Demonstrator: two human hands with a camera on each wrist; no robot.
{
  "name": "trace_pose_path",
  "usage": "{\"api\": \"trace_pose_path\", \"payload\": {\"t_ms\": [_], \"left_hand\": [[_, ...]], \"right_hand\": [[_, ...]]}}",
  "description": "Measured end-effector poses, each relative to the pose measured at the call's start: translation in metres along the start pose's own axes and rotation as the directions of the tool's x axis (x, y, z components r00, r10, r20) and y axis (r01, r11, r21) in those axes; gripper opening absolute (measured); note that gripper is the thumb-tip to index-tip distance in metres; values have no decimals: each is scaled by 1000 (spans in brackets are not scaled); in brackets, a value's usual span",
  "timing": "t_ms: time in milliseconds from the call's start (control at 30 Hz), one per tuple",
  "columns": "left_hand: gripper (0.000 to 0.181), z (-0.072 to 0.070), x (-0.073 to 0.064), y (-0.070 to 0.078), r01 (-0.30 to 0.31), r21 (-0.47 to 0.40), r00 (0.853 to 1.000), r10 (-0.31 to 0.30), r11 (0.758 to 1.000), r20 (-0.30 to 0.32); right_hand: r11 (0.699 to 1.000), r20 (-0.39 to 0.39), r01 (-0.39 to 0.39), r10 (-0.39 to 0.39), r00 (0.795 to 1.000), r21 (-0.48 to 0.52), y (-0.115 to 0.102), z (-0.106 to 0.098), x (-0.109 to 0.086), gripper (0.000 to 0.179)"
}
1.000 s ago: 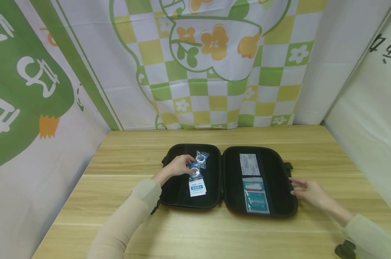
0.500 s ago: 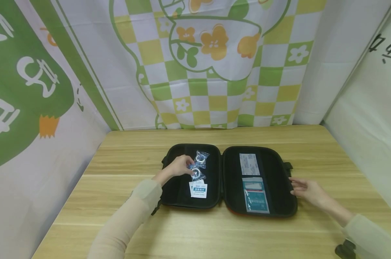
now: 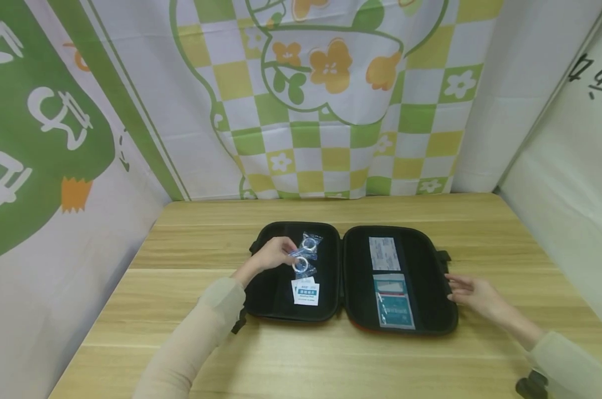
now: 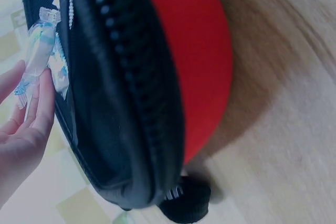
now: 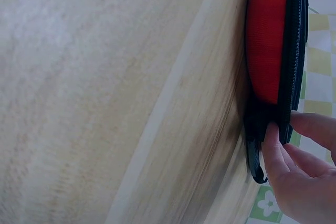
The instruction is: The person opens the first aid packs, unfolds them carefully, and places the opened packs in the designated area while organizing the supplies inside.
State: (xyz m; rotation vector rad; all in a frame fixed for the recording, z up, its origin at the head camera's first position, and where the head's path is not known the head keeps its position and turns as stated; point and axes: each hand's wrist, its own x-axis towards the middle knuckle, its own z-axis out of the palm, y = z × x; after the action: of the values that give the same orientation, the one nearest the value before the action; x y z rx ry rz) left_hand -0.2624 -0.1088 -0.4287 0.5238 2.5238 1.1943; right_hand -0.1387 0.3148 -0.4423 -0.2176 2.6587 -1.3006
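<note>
A black zip case (image 3: 358, 310) with a red outside lies unfolded on the table. Over its left half my left hand (image 3: 276, 254) pinches a roll of tape (image 3: 301, 265) in a clear wrapper by its edge; the left wrist view shows that wrapped roll (image 4: 39, 51) between thumb and fingers. Just behind it is a second wrapped roll (image 3: 309, 243), and in front lie white alcohol pad packets (image 3: 307, 295), partly overlapping. At the right half's outer side my right hand (image 3: 473, 293) grips the rim, thumb and fingers on either side of the case edge (image 5: 287, 98).
In the right half lie a pale printed strip (image 3: 383, 254) and a teal packet (image 3: 396, 310) in clear film. Black straps (image 3: 444, 256) stick out from the case sides. A dark object (image 3: 532, 384) shows under the right sleeve. Patterned cloth hangs behind the table (image 3: 206, 227).
Packets under the left hand have fanned out, one sliding right. The pinched roll has turned so its ring faces up more fully. My right hand stays at the rim.
</note>
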Motion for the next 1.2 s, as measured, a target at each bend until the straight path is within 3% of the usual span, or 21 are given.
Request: {"api": "trace_pose_path", "payload": {"t_ms": [133,233,333,467,567,700,767,800,867,900,967,1033,1100,1133,1200], "left_hand": [[19,-6,-2,-3,3,-129,1000,-6,992,-26],[20,-12,-8,3,-7,-211,998,-7,977,-62],[21,-20,-17,14,-14,-250,995,-12,968,-104],[21,-27,-14,1,-45,-259,986,1,965,-166],[26,-26,32,-80,-89,-303,975,21,949,-220],[43,-24,108,-209,-99,-363,953,-16,926,-301],[47,-27,117,-226,-65,-376,943,-66,924,-326],[47,-28,117,-227,-59,-366,934,-78,929,-348],[41,-32,104,-203,-38,-357,916,-110,933,-386],[36,-34,85,-173,-19,-348,910,-127,937,-394],[33,-38,67,-141,14,-336,902,-157,942,-403],[27,-40,54,-118,-6,-319,882,-145,948,-447],[22,-41,47,-106,15,-303,868,-163,953,-469],[24,-41,55,-117,27,-301,864,-174,953,-473],[19,-40,58,-122,14,-267,840,-156,964,-520]], "right_hand": [[1000,3,-3,3,1000,15,1,0,0,47],[1000,4,-1,1,1000,21,2,0,-1,47],[1000,4,-1,1,1000,16,3,0,0,47],[1000,0,-6,6,1000,23,2,-1,0,49],[999,2,0,0,1000,34,1,-1,-1,49],[999,8,5,-5,1000,46,2,-1,-1,49],[998,10,-2,1,1000,59,2,-1,-1,49],[998,11,-3,2,1000,63,2,-1,-1,49],[998,12,-5,4,1000,64,2,-1,-1,49],[998,12,-5,4,1000,62,2,-1,-1,49],[998,9,-10,9,1000,58,1,-1,-1,49],[999,7,-12,12,1000,50,1,-1,-1,49],[999,7,-13,12,1000,47,0,-1,-1,49],[999,7,-14,13,1000,50,0,-1,-1,49],[999,7,-13,13,1000,52,0,-1,-1,49]]}}
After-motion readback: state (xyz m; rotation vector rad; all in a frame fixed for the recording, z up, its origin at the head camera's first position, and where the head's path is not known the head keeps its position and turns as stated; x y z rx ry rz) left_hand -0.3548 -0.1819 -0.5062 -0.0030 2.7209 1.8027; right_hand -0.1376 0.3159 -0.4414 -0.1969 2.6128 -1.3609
